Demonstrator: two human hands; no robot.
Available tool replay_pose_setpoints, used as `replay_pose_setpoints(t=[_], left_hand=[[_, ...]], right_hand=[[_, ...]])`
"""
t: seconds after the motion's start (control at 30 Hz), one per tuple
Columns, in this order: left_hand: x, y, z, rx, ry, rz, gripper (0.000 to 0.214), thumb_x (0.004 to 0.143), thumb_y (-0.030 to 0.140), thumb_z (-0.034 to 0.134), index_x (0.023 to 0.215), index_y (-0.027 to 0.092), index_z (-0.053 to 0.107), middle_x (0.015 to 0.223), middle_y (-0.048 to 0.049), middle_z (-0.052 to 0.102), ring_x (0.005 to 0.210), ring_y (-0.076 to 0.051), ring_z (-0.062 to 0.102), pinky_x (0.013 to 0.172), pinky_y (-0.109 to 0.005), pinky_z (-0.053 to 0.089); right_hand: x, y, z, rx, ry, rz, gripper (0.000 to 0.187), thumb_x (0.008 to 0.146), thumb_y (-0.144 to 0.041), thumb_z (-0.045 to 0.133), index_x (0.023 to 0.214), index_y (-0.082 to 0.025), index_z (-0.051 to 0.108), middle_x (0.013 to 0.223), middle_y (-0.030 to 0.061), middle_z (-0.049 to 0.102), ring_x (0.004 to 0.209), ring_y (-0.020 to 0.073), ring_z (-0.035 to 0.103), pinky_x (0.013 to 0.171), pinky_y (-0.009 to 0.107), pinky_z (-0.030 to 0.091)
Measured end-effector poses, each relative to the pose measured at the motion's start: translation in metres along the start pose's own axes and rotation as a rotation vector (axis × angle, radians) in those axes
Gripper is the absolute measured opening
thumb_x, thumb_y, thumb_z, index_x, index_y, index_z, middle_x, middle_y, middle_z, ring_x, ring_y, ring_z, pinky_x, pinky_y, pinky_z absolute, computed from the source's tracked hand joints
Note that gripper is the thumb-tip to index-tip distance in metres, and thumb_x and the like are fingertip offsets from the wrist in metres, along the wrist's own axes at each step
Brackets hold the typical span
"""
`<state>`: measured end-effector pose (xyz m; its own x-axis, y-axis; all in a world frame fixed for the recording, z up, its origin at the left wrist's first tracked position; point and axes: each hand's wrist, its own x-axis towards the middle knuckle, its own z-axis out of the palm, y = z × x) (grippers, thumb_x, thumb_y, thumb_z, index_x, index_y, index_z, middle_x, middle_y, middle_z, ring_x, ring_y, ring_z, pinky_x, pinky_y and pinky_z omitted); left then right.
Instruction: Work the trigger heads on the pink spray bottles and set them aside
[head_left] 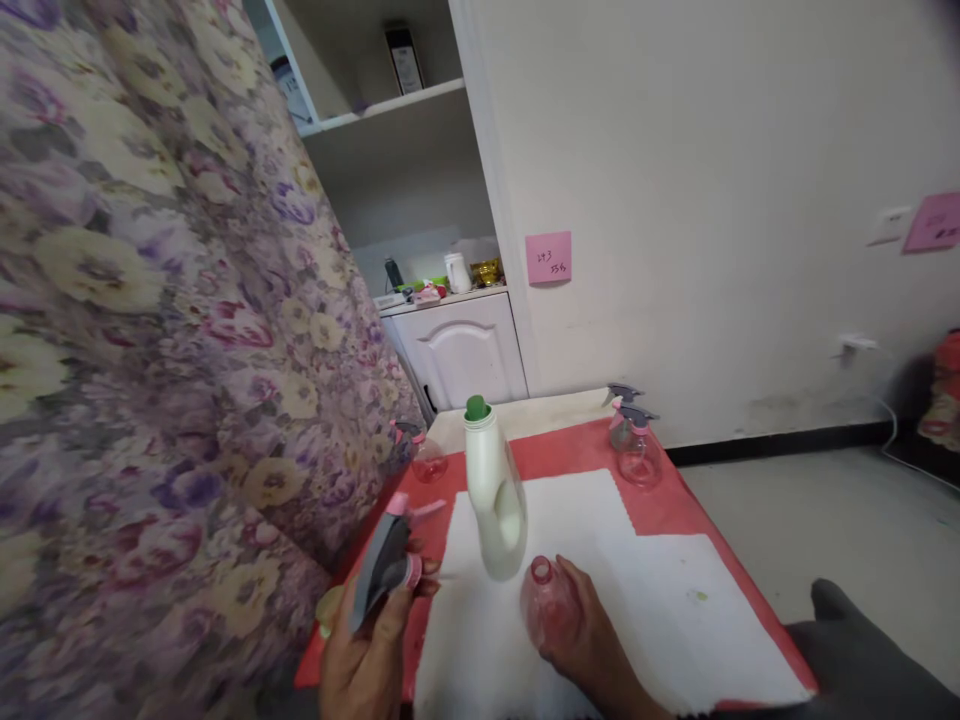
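My left hand [369, 655] is closed around a grey and pink spray trigger head [386, 565], with its thin tube pointing right. In my right hand [596, 640] is a clear pink bottle [550, 605], its neck uncapped and facing up. Between and beyond the hands stands a pale green jug [491, 490] with a handle and a green piece [476, 407] in its mouth. The trigger head and the pink bottle are apart from each other.
A red cloth and white sheet [660, 600] cover the table. A spray bottle [429, 458] stands at the back left, two more spray bottles [639, 460] at the back right. A floral curtain [187, 350] hangs close on the left; a wall and cabinet [465, 345] lie behind.
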<state>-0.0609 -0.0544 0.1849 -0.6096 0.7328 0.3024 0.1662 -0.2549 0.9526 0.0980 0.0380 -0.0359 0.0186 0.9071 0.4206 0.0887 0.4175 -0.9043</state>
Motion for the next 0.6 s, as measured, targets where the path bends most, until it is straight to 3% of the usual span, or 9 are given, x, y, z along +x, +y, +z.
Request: replay_pose_setpoints(t=[0.1, 0.2, 0.4, 0.6], left_hand=[[-0.004, 0.021, 0.022, -0.225, -0.017, -0.039, 0.039, 0.070, 0.048, 0.080, 0.096, 0.020, 0.071, 0.091, -0.0016, 0.074, 0.080, -0.016, 0.069, 0.078, -0.025, 0.059], [-0.008, 0.024, 0.040, -0.327, -0.067, -0.041, 0.037, 0.069, 0.042, 0.082, 0.096, 0.020, 0.072, 0.092, -0.0025, 0.074, 0.075, -0.014, 0.068, 0.074, -0.025, 0.060], [-0.012, 0.001, 0.060, -0.282, -0.168, -0.035, 0.031, 0.076, 0.040, 0.076, 0.097, 0.019, 0.071, 0.100, -0.0047, 0.074, 0.084, -0.016, 0.068, 0.077, -0.024, 0.057], [-0.008, -0.031, 0.064, -0.208, -0.260, -0.058, 0.036, 0.084, 0.043, 0.068, 0.110, 0.019, 0.068, 0.108, -0.0075, 0.073, 0.093, -0.019, 0.068, 0.081, -0.027, 0.056]], right_hand=[[0.000, 0.002, -0.002, 0.008, -0.015, -0.025, 0.065, 0.077, -0.027, 0.065, 0.138, -0.025, 0.042, 0.133, 0.0107, 0.057, 0.125, 0.0337, 0.056, 0.106, 0.052, 0.048], [0.000, 0.007, -0.004, -0.001, -0.058, -0.022, 0.063, 0.081, -0.025, 0.063, 0.139, -0.023, 0.041, 0.135, 0.0115, 0.056, 0.126, 0.0321, 0.056, 0.107, 0.049, 0.048], [0.002, 0.021, -0.005, 0.025, -0.088, -0.081, 0.078, 0.070, -0.019, 0.072, 0.141, -0.023, 0.040, 0.136, 0.0119, 0.057, 0.127, 0.0333, 0.056, 0.106, 0.047, 0.050], [0.004, 0.013, -0.006, 0.061, -0.118, -0.118, 0.088, 0.064, -0.013, 0.072, 0.143, -0.023, 0.034, 0.136, 0.0153, 0.057, 0.125, 0.0361, 0.057, 0.103, 0.053, 0.051]])
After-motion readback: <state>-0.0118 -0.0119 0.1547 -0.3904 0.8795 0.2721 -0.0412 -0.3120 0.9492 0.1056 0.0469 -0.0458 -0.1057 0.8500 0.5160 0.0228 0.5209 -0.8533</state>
